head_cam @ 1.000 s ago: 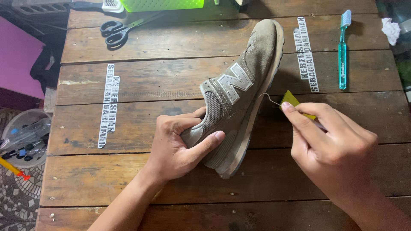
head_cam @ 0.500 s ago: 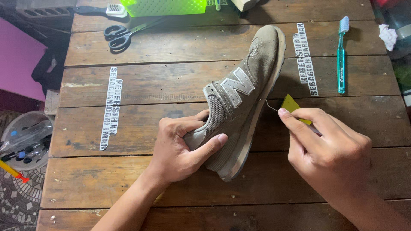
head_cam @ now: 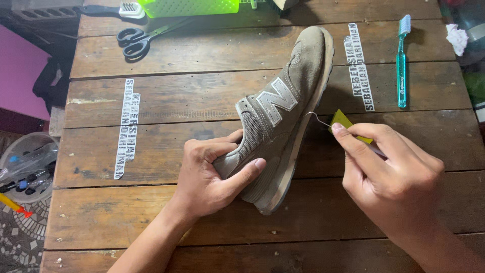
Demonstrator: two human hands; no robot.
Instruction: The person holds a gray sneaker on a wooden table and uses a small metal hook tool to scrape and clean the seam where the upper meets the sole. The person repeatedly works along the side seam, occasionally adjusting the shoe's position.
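Observation:
A grey-green suede sneaker (head_cam: 283, 108) lies on its side on the wooden table (head_cam: 166, 101), toe pointing away from me. My left hand (head_cam: 214, 174) grips its heel, thumb pressed across the outer side. My right hand (head_cam: 394, 177) pinches a small tool with a yellow handle (head_cam: 345, 121) and a thin hooked metal tip (head_cam: 316, 117). The hook's tip touches the edge of the sole at the middle of the shoe.
Black-handled scissors (head_cam: 139, 40) and a white-headed brush (head_cam: 126, 9) lie at the far left. A lime green basket (head_cam: 194, 6) stands at the far edge. A teal toothbrush (head_cam: 401, 63) lies at the right. White printed strips (head_cam: 125, 126) (head_cam: 358, 65) are stuck on the planks.
The hands and shoe keep nearly the same pose. The view has shifted slightly, and the hook stays against the sole edge.

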